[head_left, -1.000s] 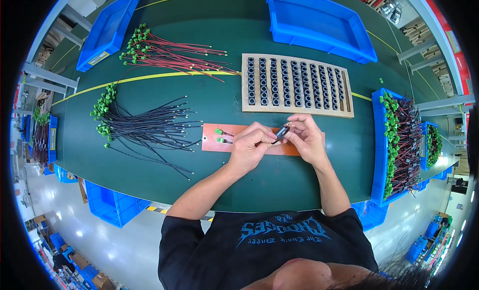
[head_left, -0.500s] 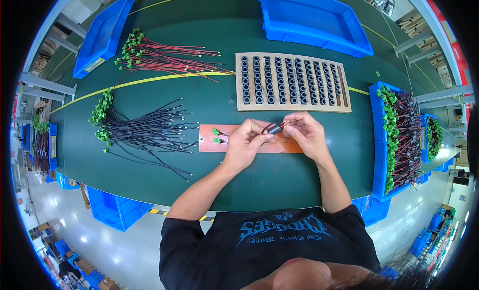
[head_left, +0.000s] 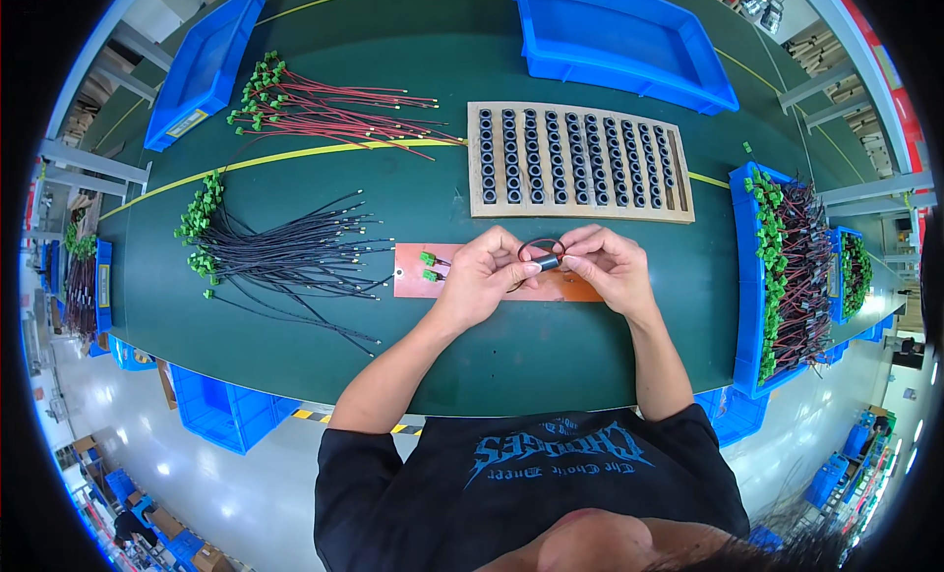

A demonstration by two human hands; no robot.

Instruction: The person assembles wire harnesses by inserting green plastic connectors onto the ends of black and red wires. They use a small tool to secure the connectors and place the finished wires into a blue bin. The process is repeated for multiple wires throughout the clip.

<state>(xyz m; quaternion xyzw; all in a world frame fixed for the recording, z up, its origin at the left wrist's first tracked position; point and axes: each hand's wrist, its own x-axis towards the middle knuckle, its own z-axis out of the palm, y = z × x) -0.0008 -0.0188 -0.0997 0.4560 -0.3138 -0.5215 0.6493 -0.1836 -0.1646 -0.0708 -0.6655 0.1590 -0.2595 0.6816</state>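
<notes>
Between my two hands is a black ferrite core [head_left: 547, 263], a short cylinder, with red and black wires looping above it. My left hand [head_left: 480, 281] pinches the core's left end between thumb and fingers. At its other end, my right hand [head_left: 614, 267] has thumb and fingertips closed on the wires where they meet the core. Below the hands lies a copper-coloured board [head_left: 411, 287]. Two green connectors [head_left: 430, 258] rest on its left part, their leads running under my left hand.
A wooden tray [head_left: 580, 211] with rows of black cores stands beyond my hands. Black wires [head_left: 285, 242] and red wires [head_left: 334, 105] with green connectors lie left. A blue bin [head_left: 747, 277] of wired pieces is at right; blue trays [head_left: 619, 41] stand at the back.
The core has turned from tilted to nearly level, and the wire loop above it stands higher and shows more plainly. Both hands have stayed almost in place.
</notes>
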